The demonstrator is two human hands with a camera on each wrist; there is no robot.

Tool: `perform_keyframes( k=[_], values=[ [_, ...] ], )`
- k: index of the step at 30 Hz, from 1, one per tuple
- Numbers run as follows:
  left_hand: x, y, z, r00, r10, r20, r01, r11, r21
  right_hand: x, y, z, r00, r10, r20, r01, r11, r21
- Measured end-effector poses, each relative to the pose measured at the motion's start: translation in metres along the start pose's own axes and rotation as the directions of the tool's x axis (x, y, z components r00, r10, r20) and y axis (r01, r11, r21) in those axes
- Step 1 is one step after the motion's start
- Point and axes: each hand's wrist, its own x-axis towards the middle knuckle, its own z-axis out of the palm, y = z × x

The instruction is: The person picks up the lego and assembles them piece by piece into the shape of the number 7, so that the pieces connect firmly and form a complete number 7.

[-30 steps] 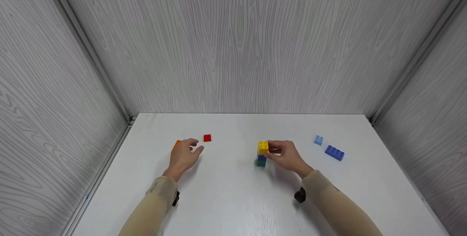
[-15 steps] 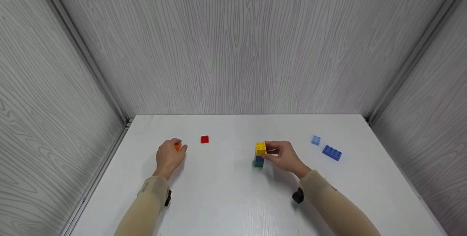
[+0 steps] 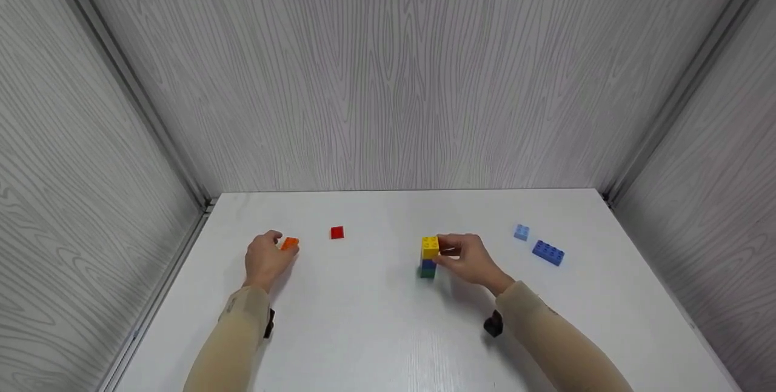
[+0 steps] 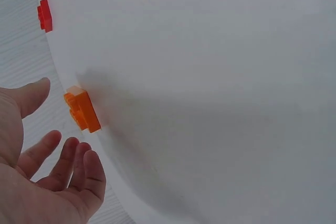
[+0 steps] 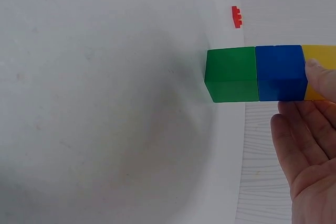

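Observation:
My right hand [image 3: 473,260] pinches the yellow brick [image 3: 430,247] at the top of an upright stack, thumb on one side and fingers on another. Below the yellow one sit a dark blue brick [image 5: 281,73] and, lowest, a green brick [image 5: 232,74]. At the left, my left hand [image 3: 264,262] hovers with thumb and fingers spread beside an orange brick [image 4: 83,109]. In the left wrist view that brick lies on the table beyond the fingertips, with a visible gap. A flat red brick [image 3: 337,232] lies to the right of the orange one.
On the right side of the white table [image 3: 376,331] lie a small light blue brick [image 3: 521,232] and a longer blue brick [image 3: 548,252]. Wood-grained panels [image 3: 388,77] stand behind the table and at both sides.
My left hand has moved left, from partly covering the orange brick to beside it, so the brick now shows more. The right hand keeps its pinch on the yellow brick.

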Motion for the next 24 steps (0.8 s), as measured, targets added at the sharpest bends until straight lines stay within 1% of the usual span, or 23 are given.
perform_keyframes(
  k=[2, 6, 12, 24],
  values=[
    [0.001, -0.0018, 0.0011, 1.0, -0.007, 0.018, 0.007, 1.0, 0.003, 0.0003, -0.0002, 0.0002, 1.0, 0.01, -0.005, -0.01, 1.0, 0.003],
    [0.0013, -0.0043, 0.0034, 0.999, -0.021, 0.032, 0.02, 1.0, 0.006, 0.0001, -0.0013, 0.0008, 1.0, 0.027, -0.01, -0.026, 1.0, 0.011],
    [0.0007, -0.0069, 0.0058, 0.997, -0.056, 0.046, 0.057, 0.998, -0.027, -0.0013, -0.0014, 0.0016, 1.0, 0.008, -0.013, -0.008, 1.0, 0.006],
    [0.0013, -0.0098, 0.0079, 0.995, -0.069, 0.073, 0.074, 0.996, -0.056, -0.0009, -0.0013, 0.0018, 1.0, 0.014, -0.015, -0.014, 1.0, 0.003]
  ],
)
